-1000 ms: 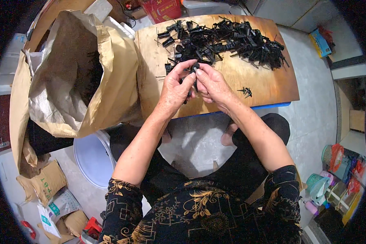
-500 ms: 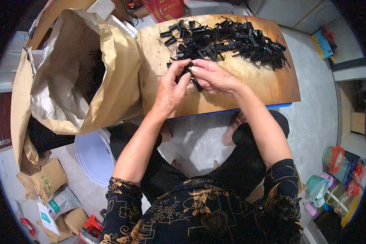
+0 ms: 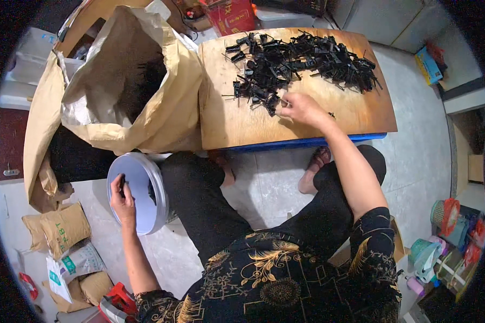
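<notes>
Wooden desk (image 3: 253,126): black plastic parts (image 3: 331,59) heaped | left hand (image 3: 124,203) clamped on black piece (image 3: 122,183), over white bucket (image 3: 139,211) | right hand (image 3: 305,110) at heap's edge, grip unclear | grey tiled floor (image 3: 412,142)

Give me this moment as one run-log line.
Left hand: at white bucket, dark piece at fingers, grip unclear | Right hand: at near edge of black parts on wooden board | Around: open tan sack
</notes>
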Action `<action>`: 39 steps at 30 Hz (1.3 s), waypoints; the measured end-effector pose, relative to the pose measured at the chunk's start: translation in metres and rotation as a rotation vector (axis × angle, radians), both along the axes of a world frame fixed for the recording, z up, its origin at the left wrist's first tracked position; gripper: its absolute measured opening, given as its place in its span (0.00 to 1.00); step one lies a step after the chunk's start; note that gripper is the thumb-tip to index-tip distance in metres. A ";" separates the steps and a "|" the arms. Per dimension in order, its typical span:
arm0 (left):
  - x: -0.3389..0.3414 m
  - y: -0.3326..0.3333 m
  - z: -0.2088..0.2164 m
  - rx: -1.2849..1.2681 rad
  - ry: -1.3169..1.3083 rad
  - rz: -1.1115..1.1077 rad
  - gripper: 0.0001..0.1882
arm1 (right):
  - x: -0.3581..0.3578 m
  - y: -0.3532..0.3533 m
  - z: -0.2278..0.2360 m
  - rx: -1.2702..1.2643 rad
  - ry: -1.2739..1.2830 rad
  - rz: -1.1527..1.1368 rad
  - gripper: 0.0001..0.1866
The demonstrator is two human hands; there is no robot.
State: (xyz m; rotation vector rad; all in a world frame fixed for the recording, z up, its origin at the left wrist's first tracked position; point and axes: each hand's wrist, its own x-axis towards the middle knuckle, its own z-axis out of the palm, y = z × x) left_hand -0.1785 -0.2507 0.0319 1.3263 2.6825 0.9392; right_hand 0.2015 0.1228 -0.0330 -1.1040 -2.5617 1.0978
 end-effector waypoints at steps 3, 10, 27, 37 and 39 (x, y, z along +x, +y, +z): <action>-0.046 -0.048 -0.037 -0.236 0.014 0.136 0.14 | -0.005 -0.012 -0.012 0.208 -0.156 -0.055 0.13; 0.015 0.029 -0.009 -0.047 0.427 -0.137 0.13 | 0.002 -0.006 -0.017 0.211 -0.055 -0.112 0.13; 0.193 0.297 -0.033 0.003 -1.927 -0.541 0.21 | -0.001 -0.014 0.022 -0.333 0.386 -0.155 0.07; 0.196 0.309 -0.037 0.155 -2.003 -0.576 0.21 | -0.003 -0.018 0.020 -0.211 0.577 -0.112 0.10; 0.199 0.310 -0.032 0.168 -1.969 -0.549 0.21 | -0.002 -0.016 0.015 -0.226 0.580 -0.113 0.09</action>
